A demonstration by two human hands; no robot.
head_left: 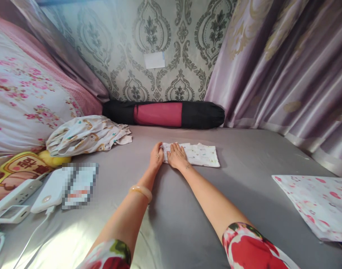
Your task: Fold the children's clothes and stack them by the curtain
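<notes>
A white cloth (203, 154) with a small scattered print lies folded into a long flat strip on the grey bed sheet. At its left end is my left hand (156, 156), turned on its side, with the fingers held together and closed on the cloth's edge. Part of those fingers is hidden from view. My right hand (177, 155) lies flat on top of the cloth, near that same end, with its fingers stretched out. The strip's right end extends past my right hand, untouched.
A crumpled patterned cloth (88, 135) lies back left, before a black and red roll (158, 114) against the wall. At left are a power strip (16, 196), a white device (51, 190) with a cable, and a yellow cushion (25, 166). A heart-print cloth (319, 205) lies right.
</notes>
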